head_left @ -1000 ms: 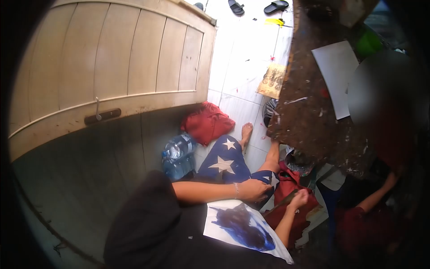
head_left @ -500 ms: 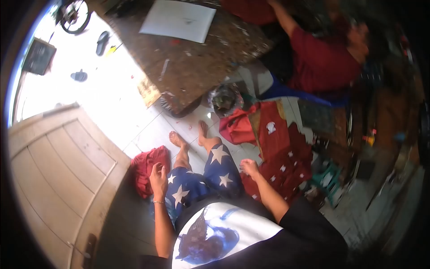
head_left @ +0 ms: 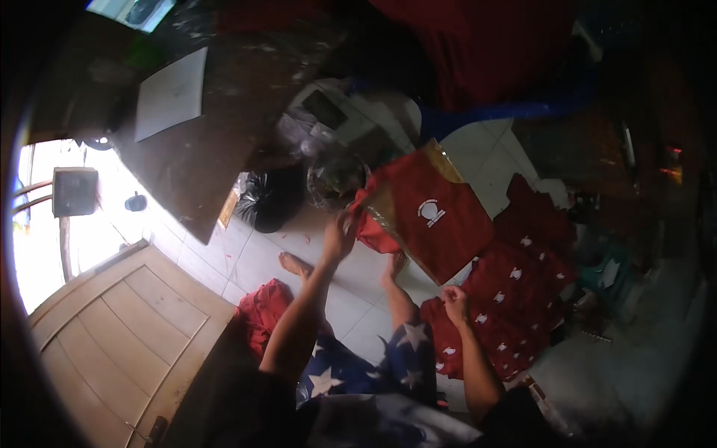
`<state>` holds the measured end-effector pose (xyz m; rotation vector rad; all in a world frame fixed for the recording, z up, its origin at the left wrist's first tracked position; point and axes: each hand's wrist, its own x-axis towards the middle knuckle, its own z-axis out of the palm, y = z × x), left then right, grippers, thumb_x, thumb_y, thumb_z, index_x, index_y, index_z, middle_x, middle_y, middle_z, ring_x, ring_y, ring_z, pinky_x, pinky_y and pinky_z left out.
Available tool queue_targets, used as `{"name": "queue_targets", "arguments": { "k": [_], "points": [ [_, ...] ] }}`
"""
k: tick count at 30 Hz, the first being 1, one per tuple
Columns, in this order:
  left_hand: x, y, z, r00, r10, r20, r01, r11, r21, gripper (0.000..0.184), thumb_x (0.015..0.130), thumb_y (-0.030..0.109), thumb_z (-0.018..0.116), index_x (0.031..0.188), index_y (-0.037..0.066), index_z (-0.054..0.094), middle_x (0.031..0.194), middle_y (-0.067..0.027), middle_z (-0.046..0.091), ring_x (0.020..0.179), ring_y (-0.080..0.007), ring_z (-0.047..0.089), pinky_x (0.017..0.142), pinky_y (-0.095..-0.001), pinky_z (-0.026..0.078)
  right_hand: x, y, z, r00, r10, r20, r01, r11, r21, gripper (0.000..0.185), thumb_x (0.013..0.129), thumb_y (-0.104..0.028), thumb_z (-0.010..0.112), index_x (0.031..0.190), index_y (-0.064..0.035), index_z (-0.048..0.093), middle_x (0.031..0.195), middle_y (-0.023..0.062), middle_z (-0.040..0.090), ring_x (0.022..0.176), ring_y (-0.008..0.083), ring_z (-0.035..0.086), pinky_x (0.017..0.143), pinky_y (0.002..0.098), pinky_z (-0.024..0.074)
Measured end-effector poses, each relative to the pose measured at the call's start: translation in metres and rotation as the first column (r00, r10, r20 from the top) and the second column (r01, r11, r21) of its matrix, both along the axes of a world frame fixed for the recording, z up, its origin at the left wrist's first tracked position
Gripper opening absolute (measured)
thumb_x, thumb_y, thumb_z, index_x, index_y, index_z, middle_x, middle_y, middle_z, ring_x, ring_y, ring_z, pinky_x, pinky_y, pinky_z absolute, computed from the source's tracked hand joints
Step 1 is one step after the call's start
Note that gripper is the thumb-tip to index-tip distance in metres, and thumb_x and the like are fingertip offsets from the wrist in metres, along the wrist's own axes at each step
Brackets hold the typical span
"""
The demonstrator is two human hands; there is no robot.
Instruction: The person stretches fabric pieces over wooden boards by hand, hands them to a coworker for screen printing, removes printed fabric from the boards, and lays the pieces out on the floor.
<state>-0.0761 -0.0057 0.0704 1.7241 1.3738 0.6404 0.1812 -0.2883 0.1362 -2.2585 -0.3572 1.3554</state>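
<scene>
Both grips unclear, left hand (head_left: 340, 236) has moved beside red cloth (head_left: 375, 233), right hand (head_left: 455, 304) over printed fabric (head_left: 510, 299).

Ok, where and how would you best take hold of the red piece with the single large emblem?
Probably pinch the near corner, right hand coming from the wearer's side: the red piece looks thin and fairly flat, and its slant points that corner towards the wearer, close to those fingers.

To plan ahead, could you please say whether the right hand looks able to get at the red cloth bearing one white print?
Probably yes: the right hand is close to the lower corner of the red cloth, with nothing visibly in between.
</scene>
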Motion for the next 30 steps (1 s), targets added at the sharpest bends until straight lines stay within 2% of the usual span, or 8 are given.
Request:
{"name": "queue_targets", "arguments": {
  "k": [2, 8, 10, 12, 14, 18, 24, 30],
  "points": [
    [0.058, 0.051, -0.029, 0.975, -0.168, -0.144, 0.172, 0.985, 0.019, 0.032, 0.09, 0.029, 0.054, 0.111, 0.007, 0.063, 0.111, -0.0213, 0.059, 0.102, -0.0396, 0.057, 0.087, -0.0458, 0.046, 0.04, 0.044, -0.005, 0.794, 0.367, 0.485, -0.463, 0.882, 0.091, 0.011, 0.088, -0.007, 0.058, 0.097, -0.0011, 0.062, 0.084, 0.0143, 0.067, 0.075, 0.0269, 0.067, 0.064, 0.0341, 0.053],
    [0.104, 0.056, -0.069, 0.927, -0.194, -0.322, 0.202, 0.979, -0.009, 0.026, 0.089, 0.029, 0.053, 0.103, 0.011, 0.065, 0.097, -0.0177, 0.065, 0.099, -0.0391, 0.06, 0.083, -0.0479, 0.046, 0.074, 0.341, -0.05, 0.396, 0.284, 0.873, -0.903, 0.292, 0.315, 0.034, 0.093, -0.024, 0.054, 0.115, 0.0016, 0.058, 0.121, 0.0173, 0.058, 0.11, 0.0375, 0.056, 0.099, 0.0434, 0.0407],
    [0.1, 0.058, -0.074, 0.912, -0.127, -0.391, 0.109, 0.992, -0.07, 0.025, 0.087, 0.029, 0.054, 0.1, 0.011, 0.066, 0.096, -0.0172, 0.066, 0.096, -0.0382, 0.062, 0.078, -0.0461, 0.049, 0.07, 0.395, -0.114, 0.25, 0.547, 0.799, -0.96, 0.247, 0.132, 0.046, 0.09, -0.033, 0.058, 0.117, 0.0042, 0.057, 0.125, 0.0154, 0.058, 0.115, 0.0352, 0.055, 0.106, 0.0442, 0.0336],
    [0.093, 0.05, -0.059, 0.97, -0.185, -0.16, 0.172, 0.981, -0.094, 0.023, 0.086, 0.029, 0.055, 0.098, 0.013, 0.066, 0.094, -0.0174, 0.067, 0.092, -0.0365, 0.065, 0.074, -0.0425, 0.051, 0.058, 0.425, -0.094, -0.034, 0.956, 0.291, -0.957, 0.053, -0.286, 0.047, 0.084, -0.04, 0.063, 0.108, 0.0002, 0.066, 0.118, 0.0153, 0.063, 0.112, 0.0352, 0.057, 0.104, 0.0463, 0.037],
    [0.075, 0.033, -0.044, 0.975, -0.188, -0.122, 0.173, 0.977, -0.124, 0.021, 0.086, 0.023, 0.054, 0.094, 0.009, 0.066, 0.088, -0.0173, 0.066, 0.083, -0.0358, 0.066, 0.069, -0.0417, 0.051, 0.067, 0.431, -0.088, 0.027, 0.985, 0.172, -0.998, 0.016, 0.068, 0.025, 0.078, -0.03, 0.069, 0.083, -0.0053, 0.072, 0.087, 0.0135, 0.07, 0.084, 0.0274, 0.067, 0.075, 0.0408, 0.0502],
    [0.042, -0.033, 0.02, 0.972, -0.206, 0.11, 0.201, 0.978, 0.057, 0.016, 0.081, 0.011, 0.057, 0.093, 0.002, 0.064, 0.073, -0.0194, 0.062, 0.07, -0.0382, 0.062, 0.062, -0.0423, 0.049, 0.057, 0.369, 0.013, 0.027, 0.836, 0.549, -0.924, -0.19, 0.333, 0.023, 0.079, -0.023, 0.067, 0.082, -0.0003, 0.067, 0.076, 0.0183, 0.063, 0.07, 0.0324, 0.062, 0.065, 0.0404, 0.0457],
    [-0.039, -0.162, 0.13, 0.991, -0.111, -0.075, 0.094, 0.976, -0.195, 0.019, 0.083, 0.01, 0.056, 0.102, 0.01, 0.059, 0.092, -0.0115, 0.064, 0.083, -0.0336, 0.064, 0.071, -0.0404, 0.052, 0.002, 0.239, 0.11, 0.119, 0.76, 0.639, -0.94, -0.121, 0.319, 0.011, 0.082, -0.012, 0.067, 0.083, -0.0004, 0.067, 0.08, 0.013, 0.066, 0.073, 0.0321, 0.059, 0.068, 0.0396, 0.0423],
    [-0.179, -0.324, 0.105, 0.938, 0.109, -0.33, -0.162, 0.977, -0.137, 0.017, 0.087, 0.015, 0.058, 0.103, 0.012, 0.061, 0.095, -0.0099, 0.065, 0.083, -0.033, 0.064, 0.07, -0.0424, 0.051, -0.058, 0.163, 0.121, 0.07, 0.748, 0.66, -0.96, -0.13, 0.249, 0.007, 0.08, -0.002, 0.065, 0.085, 0.0027, 0.063, 0.079, 0.0138, 0.062, 0.071, 0.0329, 0.057, 0.067, 0.0397, 0.0417]
  ]
}}
